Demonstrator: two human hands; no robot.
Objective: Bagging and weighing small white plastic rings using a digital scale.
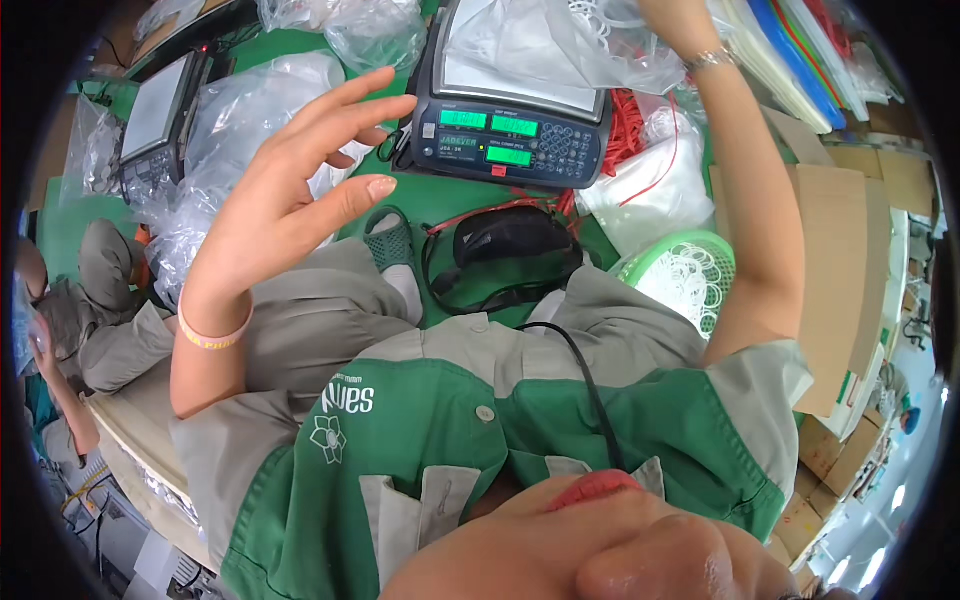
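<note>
My left hand (pixel 300 170) is raised in the air left of a dark counting scale (pixel 460 155), fingers apart and nothing in them. On the scale's plate lies a clear plastic bag (pixel 530 45), with white rings (pixel 598 14) visible at its far right. My right hand (pixel 685 25) is at the bag's right edge, reaching up to the top of the view. Its fingertips are cut off there, so its grip is hidden. The scale's green displays are lit.
White rings fill a green basket (pixel 632 262) near my lap. Beside it are a white plastic bag (pixel 655 190) and red cords (pixel 622 135). A black pouch (pixel 515 240) lies below the scale. Cardboard (pixel 840 270) stands right; another scale (pixel 155 110) and a seated person (pixel 110 300) are left.
</note>
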